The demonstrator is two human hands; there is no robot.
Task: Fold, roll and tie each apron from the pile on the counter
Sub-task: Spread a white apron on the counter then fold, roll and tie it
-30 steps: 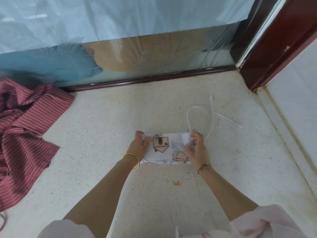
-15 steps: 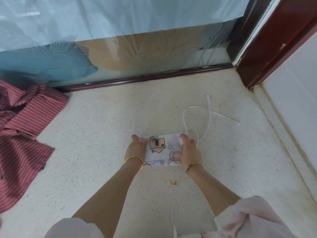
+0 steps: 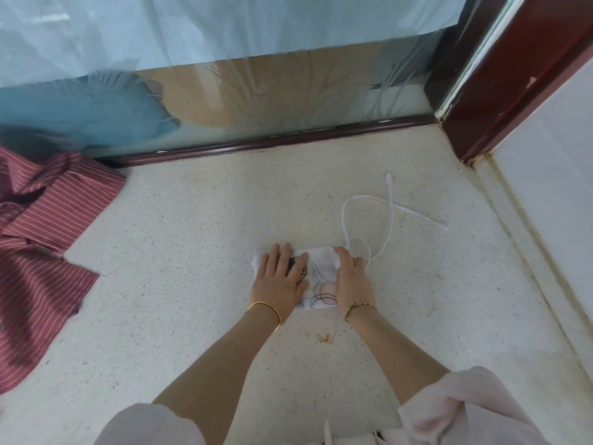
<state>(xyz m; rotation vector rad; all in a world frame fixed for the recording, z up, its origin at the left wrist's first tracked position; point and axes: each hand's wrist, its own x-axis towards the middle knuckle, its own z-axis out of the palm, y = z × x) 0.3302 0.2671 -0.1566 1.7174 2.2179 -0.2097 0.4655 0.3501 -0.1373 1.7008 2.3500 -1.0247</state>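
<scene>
Presses the left hand [image 3: 279,277] flat on the left part of the folded white apron [image 3: 318,273], palm down, fingers straight and a little spread, gripping nothing. Lays the right hand [image 3: 351,279] on the right part of the same bundle, fingers together and only gently bent over its far edge, open too and pressing rather than pinching. Wears a gold bangle [image 3: 268,311] on the left wrist and a dark cord bracelet [image 3: 359,308] on the right.

Leaves a strip of the printed fabric showing between the two hands: a black house-like outline and pinkish rounded shapes. Holds the bundle down on the speckled pale counter [image 3: 199,252], right of its middle. Lets the white strap [image 3: 390,220] trail loose from the bundle's right end, looping away across the counter and crossing itself, both ends lying free.

Shows a small brownish stain [image 3: 324,338] on the counter just nearer than the bundle, between the forearms. Shows a heap of red striped cloth [image 3: 41,236], crumpled, at the left edge of the counter and well apart from the hands. Ends at the back in a patterned glass panel [image 3: 256,91] with a dark red frame [image 3: 513,75] at the right corner, and nearest the camera in pale pink sleeves [image 3: 481,409].
</scene>
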